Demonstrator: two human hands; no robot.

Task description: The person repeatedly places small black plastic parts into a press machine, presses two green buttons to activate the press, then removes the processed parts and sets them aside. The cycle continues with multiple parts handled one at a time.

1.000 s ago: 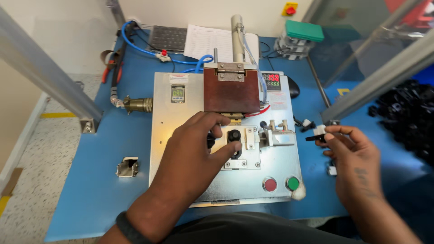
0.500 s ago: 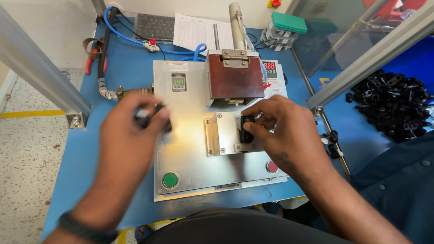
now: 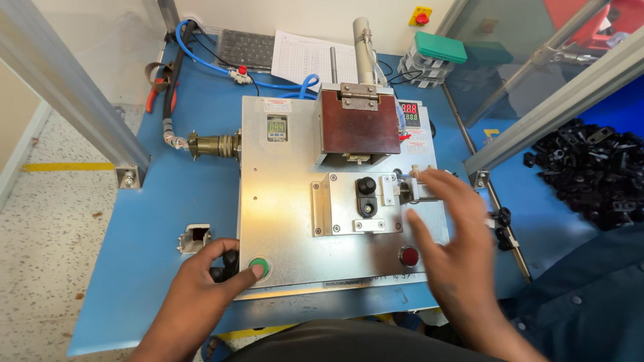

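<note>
A small black part [image 3: 366, 194] sits seated in the fixture [image 3: 355, 204] at the middle of the metal press unit [image 3: 288, 201], just below the brown press head [image 3: 359, 126], so loading looks done. The left hand [image 3: 201, 295] rests at the unit's front left corner with its thumb on the green button [image 3: 260, 269] and its fingers curled around another small black part [image 3: 225, 265]; it is closed on that piece. The right hand [image 3: 456, 255] hovers open, fingers spread and blurred, over the right side of the plate, near the red button [image 3: 408, 255] but apparently not touching it, and holding nothing. Judging from this, the cycle is at the point of pressing: the piece is in place, one thumb is on its button, and the other button appears not yet pressed. The press head looks raised above the fixture. A heap of black parts [image 3: 590, 174] lies well apart on the blue desk [image 3: 194, 194] to the right.
</note>
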